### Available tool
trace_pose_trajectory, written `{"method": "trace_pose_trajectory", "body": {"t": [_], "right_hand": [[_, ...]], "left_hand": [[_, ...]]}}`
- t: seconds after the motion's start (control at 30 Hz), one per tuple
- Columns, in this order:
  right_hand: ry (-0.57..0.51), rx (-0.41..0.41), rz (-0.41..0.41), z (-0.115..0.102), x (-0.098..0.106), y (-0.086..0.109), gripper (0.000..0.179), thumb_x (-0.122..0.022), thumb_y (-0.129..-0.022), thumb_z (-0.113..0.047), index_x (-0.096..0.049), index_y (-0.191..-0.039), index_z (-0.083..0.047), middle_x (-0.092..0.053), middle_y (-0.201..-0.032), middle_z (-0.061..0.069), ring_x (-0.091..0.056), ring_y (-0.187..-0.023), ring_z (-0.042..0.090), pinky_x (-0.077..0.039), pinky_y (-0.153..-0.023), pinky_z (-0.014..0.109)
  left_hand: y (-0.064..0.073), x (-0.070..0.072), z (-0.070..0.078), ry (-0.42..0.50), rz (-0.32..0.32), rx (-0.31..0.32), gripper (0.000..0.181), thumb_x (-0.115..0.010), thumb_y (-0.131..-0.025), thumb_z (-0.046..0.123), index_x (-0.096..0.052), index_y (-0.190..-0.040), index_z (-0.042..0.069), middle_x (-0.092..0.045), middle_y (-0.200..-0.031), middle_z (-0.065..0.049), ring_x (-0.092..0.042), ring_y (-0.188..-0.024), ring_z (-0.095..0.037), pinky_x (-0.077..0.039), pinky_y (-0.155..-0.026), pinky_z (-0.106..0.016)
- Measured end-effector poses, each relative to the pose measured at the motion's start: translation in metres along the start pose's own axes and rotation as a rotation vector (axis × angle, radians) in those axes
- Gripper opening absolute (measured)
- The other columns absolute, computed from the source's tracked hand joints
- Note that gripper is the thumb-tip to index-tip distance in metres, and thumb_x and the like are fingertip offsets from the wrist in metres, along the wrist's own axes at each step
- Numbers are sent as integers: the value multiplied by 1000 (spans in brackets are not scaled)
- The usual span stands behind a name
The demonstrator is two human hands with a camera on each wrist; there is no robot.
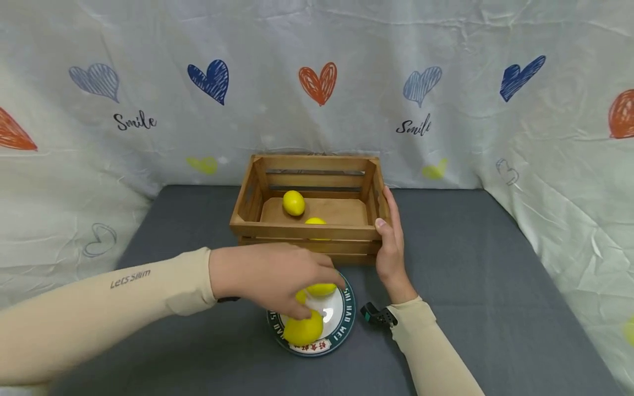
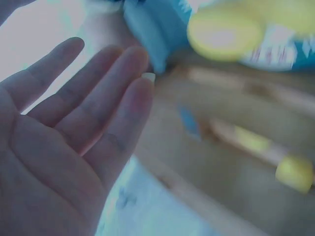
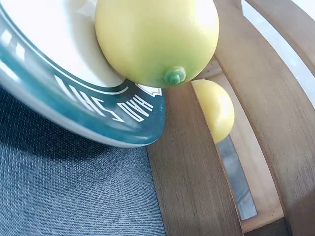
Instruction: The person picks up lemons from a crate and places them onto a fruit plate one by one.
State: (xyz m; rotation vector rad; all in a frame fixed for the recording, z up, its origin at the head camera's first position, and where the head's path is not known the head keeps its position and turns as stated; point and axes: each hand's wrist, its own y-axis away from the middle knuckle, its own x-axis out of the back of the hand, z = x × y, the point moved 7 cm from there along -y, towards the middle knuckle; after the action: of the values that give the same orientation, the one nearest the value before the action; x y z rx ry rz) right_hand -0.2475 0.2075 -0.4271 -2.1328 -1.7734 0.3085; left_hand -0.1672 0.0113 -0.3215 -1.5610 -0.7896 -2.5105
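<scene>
My left hand (image 1: 277, 278) reaches over a round plate (image 1: 342, 330) with a dark teal, lettered rim. Its thumb and fingers hang above the lemons there; in the left wrist view the fingers look nearly straight and the palm bare. A lemon (image 1: 303, 329) lies at the plate's near side, another (image 1: 322, 289) farther back, and a third is mostly covered by the hand. Behind the plate stands a slatted wooden crate (image 1: 307, 232). My right hand (image 1: 391, 247) holds its right end, thumb over the rim, fingers along the outside. Two lemons lie inside, one (image 1: 294, 203) fully visible.
A dark grey cloth (image 1: 460, 275) covers the table. A pale curtain (image 1: 366, 49) printed with hearts hangs behind the crate and along both sides. In the right wrist view, the plate's rim (image 3: 133, 120) is close against the crate's slats (image 3: 182, 167).
</scene>
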Motion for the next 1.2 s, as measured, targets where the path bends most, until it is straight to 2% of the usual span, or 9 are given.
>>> {"method": "trace_pose_trajectory", "body": {"t": [0.1, 0.23, 0.37, 0.5, 0.67, 0.8, 0.9, 0.97, 1.2], "right_hand": [[6, -3, 1, -1, 1, 0, 72, -41, -99, -27, -31, -171, -37, -26, -178, -13, -21, -164, 13, -8, -133, 60], [13, -29, -6, 1, 0, 2, 72, -40, -100, -28, -30, -170, -42, -25, -178, -18, -20, -164, 12, -8, -133, 63], [20, -41, 0, 2, 2, 3, 71, -40, -100, -29, -30, -169, -45, -25, -176, -22, -20, -164, 12, -7, -133, 64], [12, -29, 12, 1, 3, 3, 71, -40, -100, -28, -31, -169, -42, -26, -176, -20, -21, -164, 13, -8, -133, 62], [11, -22, -1, 0, 0, 3, 72, -39, -100, -27, -30, -170, -42, -25, -177, -19, -24, -163, 15, -12, -133, 62], [17, -13, 5, -1, 1, 3, 73, -39, -99, -26, -30, -170, -41, -26, -177, -16, -24, -163, 15, -11, -133, 62], [17, -1, 7, -2, 1, 3, 73, -39, -99, -26, -31, -170, -38, -26, -178, -14, -23, -164, 15, -10, -133, 62], [17, 5, 5, -1, 0, 3, 73, -39, -99, -26, -31, -171, -37, -26, -178, -12, -23, -164, 15, -10, -133, 62], [27, 11, 2, -1, 1, 3, 72, -39, -100, -28, -31, -170, -38, -26, -179, -11, -22, -164, 14, -9, -133, 61]], "left_hand": [[2, 30, -6, -9, 68, 13, 61, -80, -98, 34, -60, -154, 23, -62, -154, 5, -65, -133, -13, -57, -110, -37], [-2, 61, -25, -27, 159, 41, 59, -80, -99, 34, -62, -153, 19, -66, -150, 2, -68, -130, -17, -59, -107, -39], [-13, 86, -58, -24, 243, 96, 52, -79, -99, 32, -66, -148, 18, -70, -143, -1, -69, -123, -18, -59, -105, -40], [-26, 99, -99, 0, 248, 196, 51, -77, -101, 30, -65, -149, 17, -69, -145, -3, -68, -128, -24, -58, -108, -44], [-43, 92, -143, -12, 161, 314, 54, -77, -100, 25, -63, -151, 13, -67, -149, -11, -64, -136, -30, -57, -110, -47], [-60, 79, -166, -55, 63, 387, 58, -74, -97, 18, -61, -153, 11, -64, -152, -12, -68, -111, -25, -57, -87, -37], [-70, 68, -178, -59, -4, 435, 61, -70, -96, 11, -58, -156, 11, -62, -155, -11, -62, -89, -23, -45, -69, -34], [-75, 62, -182, -77, -38, 441, 60, -69, -97, 8, -57, -156, 11, -61, -156, -11, -60, -90, -21, -44, -68, -33], [-89, 44, -185, -220, -144, 418, 54, -64, -104, 0, -58, -156, 12, -56, -162, -9, -65, -120, -24, -48, -76, -33]]}}
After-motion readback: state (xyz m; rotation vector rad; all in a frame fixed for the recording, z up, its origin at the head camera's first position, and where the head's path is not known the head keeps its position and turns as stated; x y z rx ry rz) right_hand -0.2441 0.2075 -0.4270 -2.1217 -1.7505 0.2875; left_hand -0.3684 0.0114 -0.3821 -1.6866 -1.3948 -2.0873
